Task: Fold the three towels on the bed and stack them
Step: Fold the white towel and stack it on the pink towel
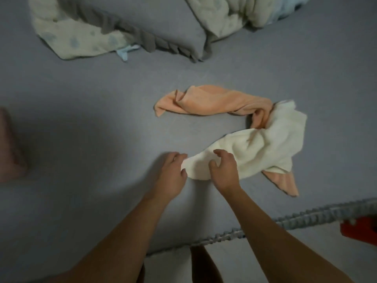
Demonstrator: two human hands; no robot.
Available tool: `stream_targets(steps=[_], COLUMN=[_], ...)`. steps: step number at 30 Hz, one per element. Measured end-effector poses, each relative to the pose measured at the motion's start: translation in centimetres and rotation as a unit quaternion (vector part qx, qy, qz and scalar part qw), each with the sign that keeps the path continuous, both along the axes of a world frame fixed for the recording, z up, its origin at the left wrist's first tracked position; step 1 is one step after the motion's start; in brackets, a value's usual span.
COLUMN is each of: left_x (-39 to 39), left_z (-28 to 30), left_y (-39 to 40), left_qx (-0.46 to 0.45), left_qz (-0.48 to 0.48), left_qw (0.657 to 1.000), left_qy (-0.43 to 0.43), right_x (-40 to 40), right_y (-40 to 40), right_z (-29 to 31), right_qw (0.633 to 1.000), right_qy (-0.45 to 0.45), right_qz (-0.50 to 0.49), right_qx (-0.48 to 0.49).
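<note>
A crumpled cream towel (265, 144) lies on the grey bed sheet (91, 119). Both hands are on its near-left end: my left hand (171, 172) pinches the edge, and my right hand (224, 168) grips the cloth beside it. An orange towel (214, 102) lies stretched out and bunched behind the cream one, its right end tucked under it. A second orange striped piece (285, 182) pokes out from under the cream towel at the lower right; I cannot tell whether it is a separate towel.
A grey pillow (163, 23) and pale patterned bedding (75, 37) lie at the far side. A pinkish cloth (10, 148) sits at the left edge. The bed's frilled edge (285, 221) runs near my body, with a red object (359, 229) on the floor.
</note>
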State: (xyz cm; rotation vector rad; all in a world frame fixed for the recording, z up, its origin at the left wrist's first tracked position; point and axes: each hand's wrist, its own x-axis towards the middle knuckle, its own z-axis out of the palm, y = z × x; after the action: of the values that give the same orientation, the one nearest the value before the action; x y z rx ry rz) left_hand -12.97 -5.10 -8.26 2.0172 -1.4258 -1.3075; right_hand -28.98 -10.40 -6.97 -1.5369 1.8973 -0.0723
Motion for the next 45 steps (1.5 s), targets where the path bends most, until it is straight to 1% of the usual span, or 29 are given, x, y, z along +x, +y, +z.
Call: stream_targets(steps=[2, 6, 8, 10, 12, 13, 15, 16, 17, 19, 21, 22, 23, 25, 26, 27, 28, 29, 31, 33, 34, 35, 36, 37, 39, 40, 42, 45], left_x=[-5.2, -13.9, -17.4, -20.7, -23.1, -23.8, -24.3, -24.0, -23.6, -22.3, -20.9, -20.4, -19.7, -18.0, -17.0, -15.9, -14.7, -13.6, -11.5, -9.3, -8.5, -7.3, -5.9, -4.5, -1.4, 0.0, 2.6, 6.3], left_z=[-0.8, -2.3, -3.1, -3.8, -4.1, -4.1, -3.4, -2.8, -2.0, -0.5, 0.7, 1.5, 2.2, 2.6, 2.7, 2.8, 3.2, 3.4, 3.9, 4.0, 4.4, 4.8, 5.2, 5.8, 7.2, 8.2, 10.5, 14.1], left_y=[-2.3, -6.4, -9.0, -11.7, -13.2, -13.1, -11.0, -9.4, -7.6, -3.9, -0.9, -0.1, 0.2, -0.7, -1.5, -2.5, -3.5, -4.2, -4.3, -3.4, -2.9, -2.3, -1.4, -0.5, 1.5, 2.6, 4.8, 7.1], left_qx=[-0.004, -0.035, -0.058, -0.056, -0.025, -0.016, -0.028, -0.03, -0.018, 0.035, 0.094, 0.127, 0.158, 0.173, 0.163, 0.158, 0.159, 0.156, 0.161, 0.182, 0.172, 0.15, 0.122, 0.087, 0.005, -0.032, -0.091, -0.154], left_qz=[-0.031, -0.093, -0.105, -0.11, -0.111, -0.115, -0.119, -0.102, -0.073, -0.034, -0.047, -0.027, 0.03, 0.202, 0.276, 0.322, 0.323, 0.3, 0.211, 0.135, 0.113, 0.118, 0.147, 0.198, 0.311, 0.353, 0.403, 0.449], left_qw=[0.999, 0.987, 0.985, 0.988, 0.99, 0.99, 0.99, 0.993, 0.997, 0.998, 0.986, 0.973, 0.952, 0.886, 0.851, 0.826, 0.826, 0.84, 0.868, 0.886, 0.897, 0.906, 0.909, 0.903, 0.87, 0.853, 0.838, 0.815], left_qy=[-0.009, -0.123, -0.127, -0.097, -0.079, -0.077, -0.076, -0.058, -0.032, 0.04, 0.133, 0.192, 0.26, 0.379, 0.416, 0.434, 0.433, 0.424, 0.42, 0.405, 0.392, 0.379, 0.372, 0.371, 0.383, 0.384, 0.357, 0.332], right_x=[-5.5, -14.3, -17.8, -20.6, -22.9, -23.7, -24.5, -24.4, -24.2, -23.0, -21.1, -19.8, -18.5, -15.8, -14.6, -13.6, -12.7, -12.1, -11.2, -9.7, -9.0, -7.9, -6.3, -4.6, -0.5, 1.7, 6.0, 10.3], right_y=[-1.5, -3.3, -4.0, -5.2, -6.6, -7.2, -8.1, -8.4, -8.6, -9.0, -9.3, -9.1, -8.9, -8.0, -7.5, -7.0, -6.6, -6.2, -5.4, -4.5, -4.1, -3.5, -3.0, -2.5, -1.7, -1.5, -1.3, -2.3], right_z=[0.2, 0.2, -0.2, -0.5, -0.8, -0.7, -0.5, -0.3, 0.1, 1.0, 2.4, 3.4, 4.3, 5.8, 6.3, 6.7, 6.9, 6.9, 6.8, 7.1, 7.1, 7.2, 7.4, 7.8, 8.9, 9.7, 11.9, 16.4], right_qw=[0.998, 0.99, 0.983, 0.973, 0.955, 0.943, 0.92, 0.909, 0.901, 0.899, 0.908, 0.913, 0.915, 0.911, 0.906, 0.901, 0.899, 0.901, 0.915, 0.927, 0.93, 0.932, 0.93, 0.925, 0.917, 0.915, 0.909, 0.895], right_qy=[0.016, 0.048, 0.045, -0.007, -0.092, -0.129, -0.178, -0.198, -0.212, -0.224, -0.261, -0.284, -0.31, -0.358, -0.376, -0.39, -0.396, -0.391, -0.36, -0.322, -0.308, -0.301, -0.304, -0.315, -0.333, -0.336, -0.353, -0.419], right_qz=[-0.029, -0.075, -0.118, -0.18, -0.249, -0.283, -0.343, -0.365, -0.378, -0.374, -0.325, -0.29, -0.252, -0.189, -0.167, -0.151, -0.138, -0.129, -0.122, -0.126, -0.13, -0.133, -0.142, -0.149, -0.145, -0.138, -0.128, -0.1], right_qx=[-0.047, -0.111, -0.137, -0.144, -0.135, -0.119, -0.062, -0.03, -0.002, 0.03, 0.039, 0.048, 0.055, 0.077, 0.096, 0.114, 0.127, 0.133, 0.132, 0.142, 0.149, 0.151, 0.15, 0.151, 0.165, 0.174, 0.178, 0.114])
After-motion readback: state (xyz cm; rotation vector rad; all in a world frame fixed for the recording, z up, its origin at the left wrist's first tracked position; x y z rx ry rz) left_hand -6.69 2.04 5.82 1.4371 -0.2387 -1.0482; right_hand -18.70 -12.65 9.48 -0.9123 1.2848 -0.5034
